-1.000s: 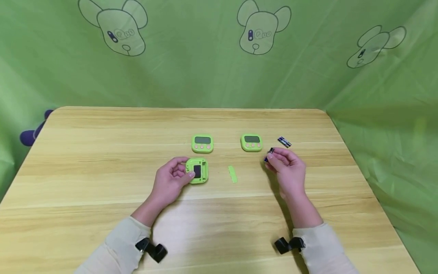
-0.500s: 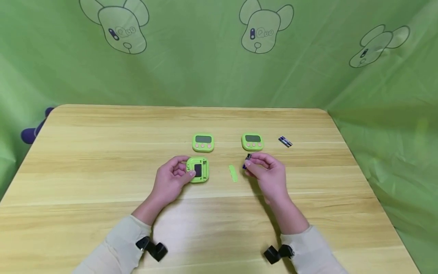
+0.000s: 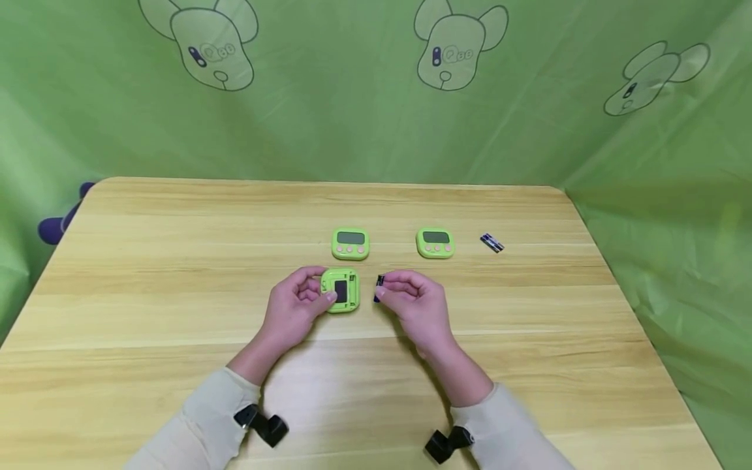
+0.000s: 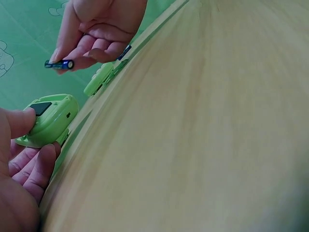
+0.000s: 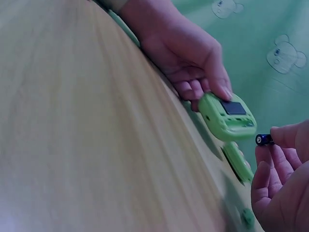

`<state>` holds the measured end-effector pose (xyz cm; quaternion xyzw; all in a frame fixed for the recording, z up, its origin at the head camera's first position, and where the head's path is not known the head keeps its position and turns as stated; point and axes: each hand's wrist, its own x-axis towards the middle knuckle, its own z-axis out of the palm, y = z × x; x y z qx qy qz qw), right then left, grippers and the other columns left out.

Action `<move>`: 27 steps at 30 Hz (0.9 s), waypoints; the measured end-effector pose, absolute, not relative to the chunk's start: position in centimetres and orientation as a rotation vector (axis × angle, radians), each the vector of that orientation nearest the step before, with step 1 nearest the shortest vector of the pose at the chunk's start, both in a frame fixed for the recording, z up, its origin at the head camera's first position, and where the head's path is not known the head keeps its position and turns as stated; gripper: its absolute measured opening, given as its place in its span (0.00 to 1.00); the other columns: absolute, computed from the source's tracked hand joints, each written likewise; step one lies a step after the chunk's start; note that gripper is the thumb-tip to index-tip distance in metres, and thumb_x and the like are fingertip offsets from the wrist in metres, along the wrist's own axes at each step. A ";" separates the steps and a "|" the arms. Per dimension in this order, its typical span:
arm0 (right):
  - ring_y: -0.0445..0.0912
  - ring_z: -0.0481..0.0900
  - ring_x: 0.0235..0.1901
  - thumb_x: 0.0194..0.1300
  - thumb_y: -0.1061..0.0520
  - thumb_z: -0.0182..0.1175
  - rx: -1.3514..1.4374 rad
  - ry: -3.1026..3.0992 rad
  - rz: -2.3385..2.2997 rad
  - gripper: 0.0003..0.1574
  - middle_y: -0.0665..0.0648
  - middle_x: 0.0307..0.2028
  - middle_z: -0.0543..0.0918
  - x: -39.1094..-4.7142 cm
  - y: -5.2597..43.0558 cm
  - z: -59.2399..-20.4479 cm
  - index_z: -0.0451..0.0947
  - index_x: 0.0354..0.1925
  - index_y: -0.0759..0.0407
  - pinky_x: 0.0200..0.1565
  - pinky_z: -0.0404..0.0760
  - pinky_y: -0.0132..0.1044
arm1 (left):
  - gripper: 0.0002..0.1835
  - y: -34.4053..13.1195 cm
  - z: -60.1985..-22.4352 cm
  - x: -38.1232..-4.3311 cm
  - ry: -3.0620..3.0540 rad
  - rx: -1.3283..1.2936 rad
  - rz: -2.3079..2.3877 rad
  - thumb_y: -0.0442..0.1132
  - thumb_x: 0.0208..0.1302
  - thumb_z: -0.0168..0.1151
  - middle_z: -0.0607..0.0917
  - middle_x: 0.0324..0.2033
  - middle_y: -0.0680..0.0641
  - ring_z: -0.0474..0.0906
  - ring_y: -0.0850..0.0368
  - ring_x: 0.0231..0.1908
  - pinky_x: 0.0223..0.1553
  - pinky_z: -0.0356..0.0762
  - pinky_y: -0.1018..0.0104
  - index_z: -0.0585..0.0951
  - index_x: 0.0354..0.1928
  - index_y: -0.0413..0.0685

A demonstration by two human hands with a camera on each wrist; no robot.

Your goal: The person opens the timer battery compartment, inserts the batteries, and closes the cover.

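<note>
My left hand (image 3: 296, 310) grips a green digital timer (image 3: 352, 290), its back turned up, thumb on the black patch. The long battery slot along the timer's right side shows uncovered. Just right of it, apart from the timer, my right hand (image 3: 418, 310) pinches a small dark blue battery (image 3: 378, 289) between thumb and fingers. The left wrist view shows this battery (image 4: 60, 65) held level above the table. From the right wrist view, one battery end faces the camera beside the timer (image 5: 227, 118). The green battery cover is hidden by my right hand in the head view.
Two more green timers, one at the middle (image 3: 350, 244) and one further right (image 3: 435, 243), lie screen up behind my hands. Dark blue batteries (image 3: 492, 243) lie together at the right on the wooden table (image 3: 176, 261). A green curtain (image 3: 329, 130) hangs around the table.
My right hand has carried the battery leftward from near the right timer to beside the held timer, passing over the green cover. My left hand has stayed almost still.
</note>
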<state>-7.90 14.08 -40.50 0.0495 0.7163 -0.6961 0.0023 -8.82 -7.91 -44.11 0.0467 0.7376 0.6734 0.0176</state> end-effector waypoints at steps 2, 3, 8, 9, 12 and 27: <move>0.51 0.85 0.36 0.56 0.72 0.71 0.130 2.251 -2.170 0.14 0.64 0.36 0.85 -7.9 13.5 -40.7 0.83 0.43 0.69 0.43 0.85 0.41 | 0.21 -7.9 -44.1 -8.8 2.301 0.148 2.092 0.27 0.58 0.71 0.81 0.31 0.44 0.75 0.56 0.30 0.31 0.77 0.72 0.80 0.55 0.37; 0.51 0.85 0.35 0.55 0.72 0.71 0.119 2.254 -2.165 0.14 0.63 0.36 0.85 -7.9 13.2 -40.8 0.83 0.42 0.69 0.43 0.85 0.41 | 0.21 -7.9 -44.1 -8.8 2.305 0.152 2.089 0.28 0.58 0.71 0.81 0.31 0.44 0.75 0.56 0.30 0.31 0.78 0.72 0.80 0.55 0.37; 0.49 0.84 0.33 0.55 0.73 0.71 0.052 2.274 -2.151 0.14 0.64 0.35 0.84 -7.9 12.1 -41.1 0.83 0.41 0.69 0.40 0.85 0.38 | 0.22 -8.0 -44.2 -8.8 2.277 0.145 2.104 0.27 0.58 0.71 0.82 0.31 0.43 0.76 0.56 0.31 0.31 0.78 0.72 0.80 0.55 0.36; 0.49 0.84 0.32 0.55 0.74 0.71 0.038 2.280 -2.150 0.13 0.64 0.35 0.84 -7.9 11.9 -41.1 0.83 0.41 0.70 0.39 0.85 0.37 | 0.22 -8.0 -44.1 -8.8 2.267 0.143 2.109 0.27 0.59 0.71 0.82 0.32 0.42 0.76 0.56 0.31 0.31 0.78 0.72 0.79 0.55 0.36; 0.49 0.82 0.31 0.55 0.74 0.71 -0.021 2.319 -2.143 0.13 0.64 0.34 0.84 -8.0 11.7 -41.3 0.82 0.40 0.71 0.37 0.85 0.34 | 0.22 -7.9 -43.6 -8.6 2.247 0.129 2.108 0.26 0.59 0.70 0.82 0.32 0.41 0.76 0.55 0.31 0.32 0.78 0.73 0.79 0.56 0.36; 0.47 0.79 0.26 0.51 0.69 0.76 -0.132 2.528 -2.071 0.11 0.57 0.26 0.83 -8.3 10.8 -42.4 0.83 0.32 0.66 0.29 0.81 0.30 | 0.24 -7.8 -43.9 -8.8 2.253 0.115 2.103 0.25 0.58 0.71 0.83 0.34 0.40 0.77 0.54 0.32 0.32 0.78 0.73 0.78 0.57 0.35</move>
